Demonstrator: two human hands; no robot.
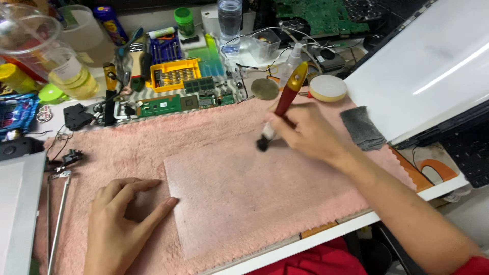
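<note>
A clear, matte plastic sheet (244, 193) lies flat on a pink towel (153, 137) in the middle of the bench. My right hand (305, 133) grips a brush with a red and yellow handle (288, 94); its dark bristle tip (263, 144) touches the sheet near its upper edge. Fingers apart, my left hand (119, 221) rests on the towel at the sheet's left edge, the fingertips pressing on that edge.
A large white panel (433, 61) leans at the right above a black keyboard (466, 153). A grey cloth (361, 127) lies by it. Behind the towel are a yellow bit tray (175, 74), green circuit boards (168, 105), a water bottle (229, 20), plastic cups (46, 46) and a round white pad (328, 87). Metal hinge rods (58, 214) lie at left.
</note>
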